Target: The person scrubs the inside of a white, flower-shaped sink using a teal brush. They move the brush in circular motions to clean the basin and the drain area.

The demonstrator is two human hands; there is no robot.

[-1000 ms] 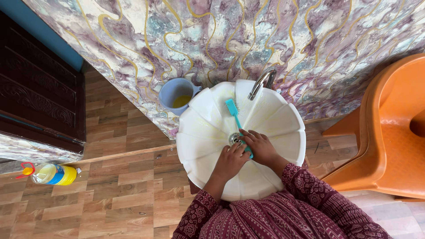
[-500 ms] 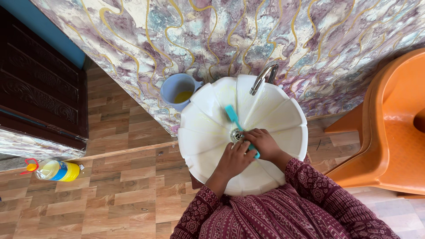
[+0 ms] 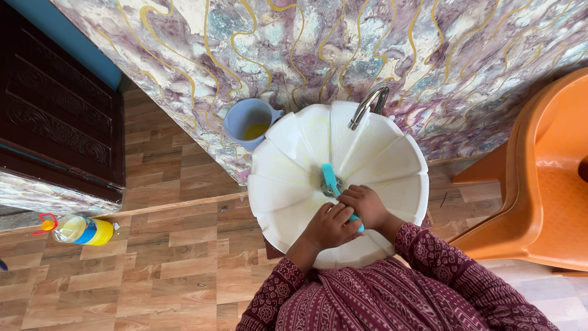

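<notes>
Brush [image 3: 331, 179], teal with a long handle, lies head-down at the drain [image 3: 332, 186] in the bottom of the white fluted basin [image 3: 282, 178]. From my feed, both hands are clenched on its handle: the right hand [image 3: 365, 205] wraps the lower part, and the left hand [image 3: 331, 225] closes against it from the near side.

What I judge could go wrong: the basin walls carry a yellowish film, so they may be slick, and a hard push could make the bristles skid off the drain and knock my knuckles on the metal. A wide stroke toward the far rim might strike the curved tap [image 3: 366, 105]. Splashes could reach the maroon patterned sleeves [image 3: 429, 251].

Beyond the rim, a pale blue mug [image 3: 248, 122] with yellow liquid sits beside the basin. Far left on the wood-pattern floor [image 3: 177, 257] lies a clear bottle [image 3: 82, 231] of yellow liquid, on its side, with a blue and yellow wrap label and a red cap. An orange plastic chair [image 3: 539, 184] stands at right.
</notes>
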